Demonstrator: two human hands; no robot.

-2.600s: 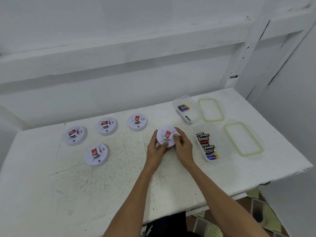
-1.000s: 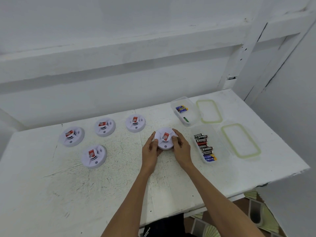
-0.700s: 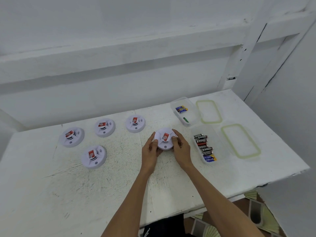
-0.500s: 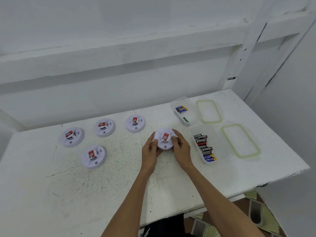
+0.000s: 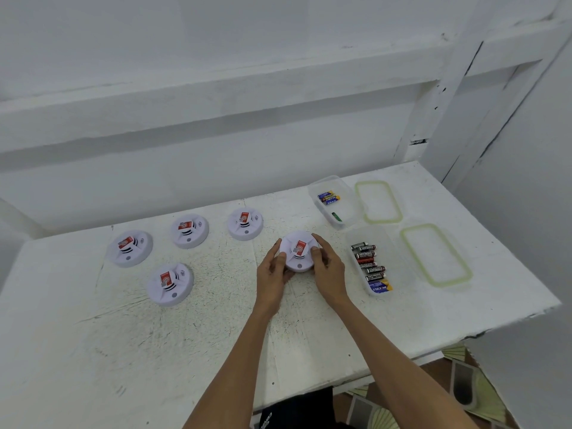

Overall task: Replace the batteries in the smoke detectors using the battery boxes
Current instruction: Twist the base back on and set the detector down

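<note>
Both hands grip one detector [image 5: 298,252] at mid-worktop [image 5: 216,335]: the left hand [image 5: 272,275] curls round its left rim and the right hand [image 5: 329,272] round its right. Whether it rests or is slightly lifted, I cannot tell. It looks closed, as do the four other detectors [image 5: 170,283] to the left, so no swap shows as done; opening seems the step in hand. The near box [image 5: 391,258], just right of the hands, holds a row of batteries, and the far box [image 5: 346,205] holds a few. Two lids [image 5: 435,255] lie near the right edge. Bare room lies in front and to the left.
</note>
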